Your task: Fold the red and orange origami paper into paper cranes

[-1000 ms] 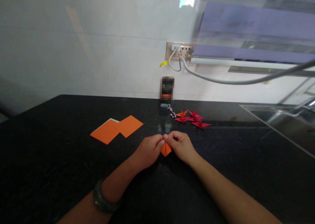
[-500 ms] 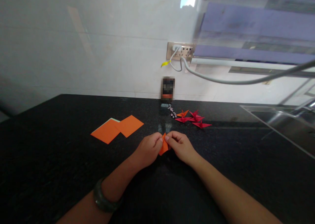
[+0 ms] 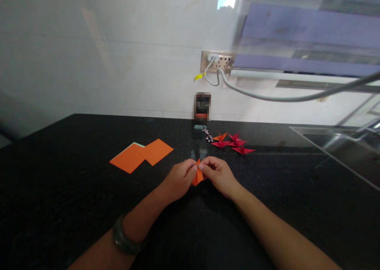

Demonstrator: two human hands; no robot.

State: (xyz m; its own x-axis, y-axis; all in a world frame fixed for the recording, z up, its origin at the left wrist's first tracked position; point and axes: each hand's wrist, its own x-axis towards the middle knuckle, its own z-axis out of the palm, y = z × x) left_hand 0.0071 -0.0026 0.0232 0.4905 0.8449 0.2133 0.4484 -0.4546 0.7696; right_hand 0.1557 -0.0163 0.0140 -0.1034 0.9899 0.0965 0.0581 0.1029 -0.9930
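Note:
Between my two hands is a small piece of folded orange paper (image 3: 198, 178), its point facing the wall and its wider end toward me. My left hand (image 3: 181, 179) pinches its left side between thumb and fingers. On the other side my right hand (image 3: 219, 175) grips it the same way, with the thumb near the upper point. Fingers hide part of the folds. Beyond my hands lie several folded paper cranes, one an orange crane (image 3: 220, 137) and the others red, such as the nearest red crane (image 3: 243, 150).
Orange paper squares (image 3: 129, 158) lie on the black countertop (image 3: 74, 191) to the left, a pale sheet peeking out beneath. A phone-like device (image 3: 202, 107) with a beaded strap (image 3: 208, 135) leans on the wall. A socket (image 3: 218, 62) has a grey cable (image 3: 267, 97). At right is a sink (image 3: 341, 151).
The folded orange paper has shifted slightly, and a crease now shows down its middle. Both hands keep their pinch, the right one a touch higher.

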